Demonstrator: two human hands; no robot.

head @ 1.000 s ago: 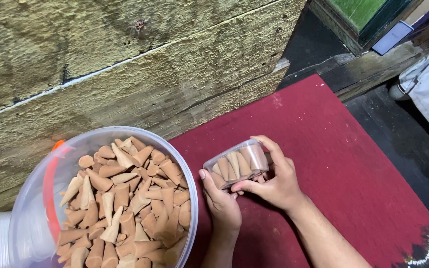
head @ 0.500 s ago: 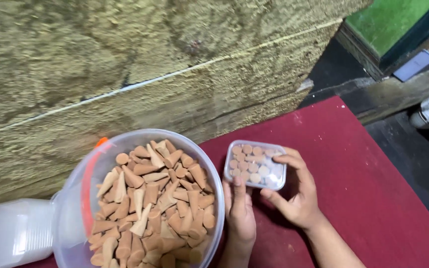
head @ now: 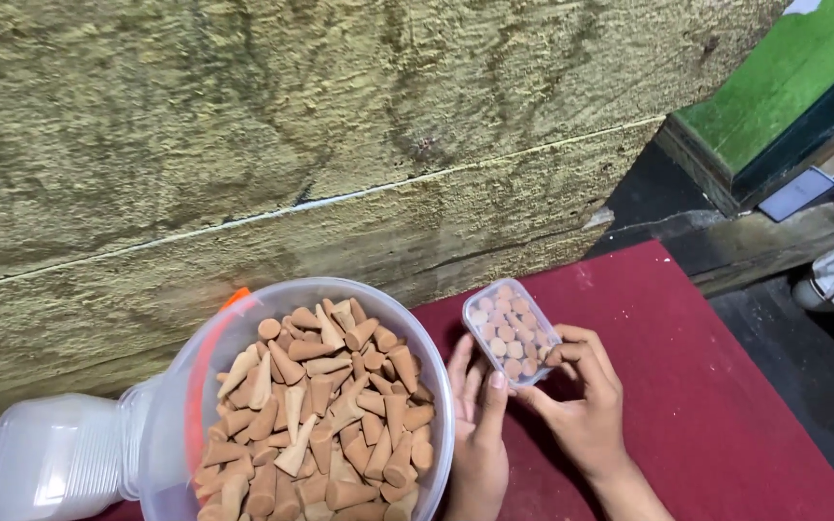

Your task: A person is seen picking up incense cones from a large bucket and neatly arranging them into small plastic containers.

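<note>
We hold a small clear plastic box (head: 512,331) up over the dark red cloth mat (head: 707,386), just beside the big clear plastic bowl (head: 407,328). The little box looks full. We can see the round flat bottoms of the brown clay-coloured cones (head: 506,338) packed side by side inside it. So the filling part looks done for this box.

The big bowl still has lots of loose brown cones (head: 325,415) piled in it. A stack of empty clear boxes (head: 45,463) lies to the left of it, so much looks left.

Our right hand (head: 581,400) pinches the box's near corner with fingers curled shut on it. Our left hand (head: 480,425) has its fingers straight and open, touching the box's lower edge.
</note>
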